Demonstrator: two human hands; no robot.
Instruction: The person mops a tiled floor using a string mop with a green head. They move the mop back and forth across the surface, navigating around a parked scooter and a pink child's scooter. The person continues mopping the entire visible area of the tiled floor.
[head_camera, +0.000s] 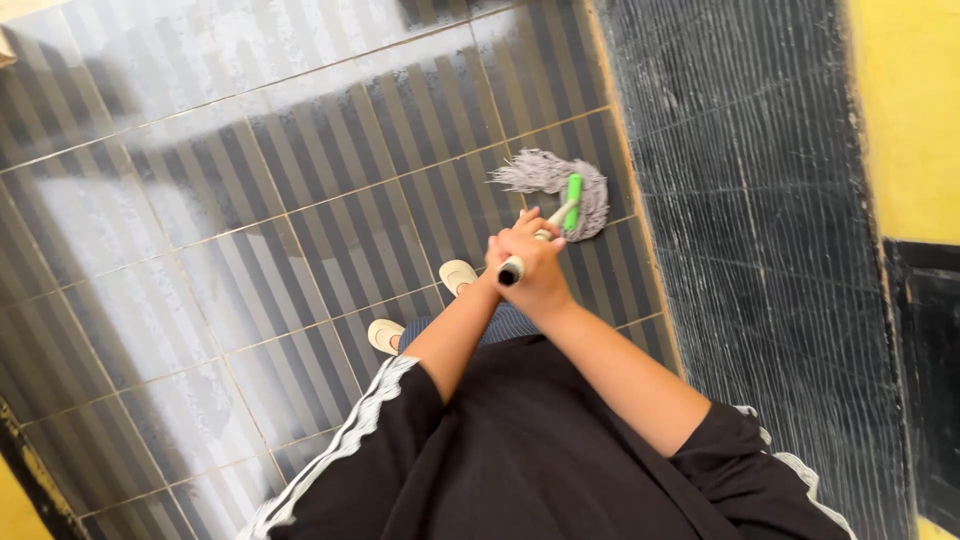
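Observation:
Both my hands grip the top of a mop handle (512, 270), which has a black cap on its end. My left hand (518, 238) wraps the handle just below the cap, fingers curled round it. Over it my right hand (548, 285) closes on the same end. The handle runs down and away to a green socket (573, 200) and a grey string mop head (555, 178). The mop head lies spread on the striped grey floor tiles (300, 230), close to the foot of the dark wall.
A dark tiled wall base (760, 220) rises along the right, with yellow wall (910, 110) above it. My two cream shoes (458, 275) (385, 335) stand on the tiles beside the mop. Wet sheen shows on the floor at upper left.

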